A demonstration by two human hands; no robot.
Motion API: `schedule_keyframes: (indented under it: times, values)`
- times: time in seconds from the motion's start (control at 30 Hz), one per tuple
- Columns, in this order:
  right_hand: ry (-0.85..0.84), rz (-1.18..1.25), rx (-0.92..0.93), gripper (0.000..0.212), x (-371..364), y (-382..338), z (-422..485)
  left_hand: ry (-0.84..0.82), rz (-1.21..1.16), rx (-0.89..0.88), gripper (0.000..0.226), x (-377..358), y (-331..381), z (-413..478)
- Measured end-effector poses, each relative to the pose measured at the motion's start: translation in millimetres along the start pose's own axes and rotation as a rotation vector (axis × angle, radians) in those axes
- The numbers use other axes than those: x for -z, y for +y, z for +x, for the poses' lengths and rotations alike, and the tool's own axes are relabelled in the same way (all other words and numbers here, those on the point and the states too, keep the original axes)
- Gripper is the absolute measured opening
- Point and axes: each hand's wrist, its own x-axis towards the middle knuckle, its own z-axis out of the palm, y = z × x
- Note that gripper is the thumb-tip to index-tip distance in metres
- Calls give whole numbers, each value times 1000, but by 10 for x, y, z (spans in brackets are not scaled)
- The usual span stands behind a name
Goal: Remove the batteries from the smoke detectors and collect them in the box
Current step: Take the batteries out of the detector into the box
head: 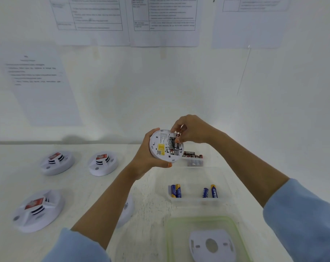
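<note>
right hand (192, 131) pinches battery (178, 134) at detector (165, 145) edge.

Light blue long sleeves (302, 214), pushed up both forearms; hands bare.

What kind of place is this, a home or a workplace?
Probably a workplace bench or training station: printed instruction sheets taped to the wall, several smoke detectors laid out on a white table, and a battery box.
</note>
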Motion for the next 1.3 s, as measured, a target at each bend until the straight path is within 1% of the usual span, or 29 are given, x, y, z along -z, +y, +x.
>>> schedule_keyframes:
  times: [0.1, 0.2, 0.3, 0.37, 0.47, 0.57, 0.63, 0.67, 0.77, 0.87, 0.93, 1.03, 1.1, 1.17, 1.2, 1.23, 1.3]
  values:
    - [51, 33, -27, 33, -31, -5, -49, 5, -16, -4, 100, -12, 6, -22]
    - [149, 88, -77, 40, -81, 13, -98, 12, -9, -10, 100, -20, 5, -40]
    - [223, 128, -106, 31, -145, 8, -163, 21, 2, -14, 98, -23, 3, -56]
    - [230, 115, -92, 25, -197, 6, -205, 27, 10, -18, 99, -21, -11, -68]
    - [207, 94, -97, 26, -269, 30, -242, 56, 26, -39, 98, -18, -33, -87]
    - [202, 130, -91, 23, -325, 35, -270, 80, 6, -51, 94, -30, -26, -97]
    - [200, 136, -76, 25, -346, 13, -305, 88, -4, -62, 96, -41, -14, -93]
    - [196, 92, -54, 28, -354, 10, -314, 90, -4, -69, 98, -47, -4, -87]
    - [157, -178, 32, 32, -360, 7, -318, 92, -27, -81, 104, -67, 35, -68]
    - [158, -260, 69, 35, -348, -13, -332, 97, -74, -83, 103, -74, 50, -70]
    - [137, -196, 72, 36, -350, -22, -365, 89, -93, -81, 102, -59, 52, -93]
    - [85, 32, -1, 38, -373, 5, -447, 55, -71, -73, 103, -28, 63, -148]
    - [93, 267, -61, 40, -391, 15, -540, 37, -46, -65, 104, -24, 68, -207]
    - [68, 523, -106, 50, -394, 24, -665, 22, -9, -60, 105, -42, 65, -288]
    - [40, 592, -117, 57, -391, 33, -730, 17, 10, -59, 104, -57, 61, -342]
    - [9, 606, -115, 62, -387, 38, -795, 14, 25, -59, 102, -74, 55, -399]
    - [-33, 503, -96, 67, -388, 50, -936, 7, 42, -54, 101, -112, 57, -535]
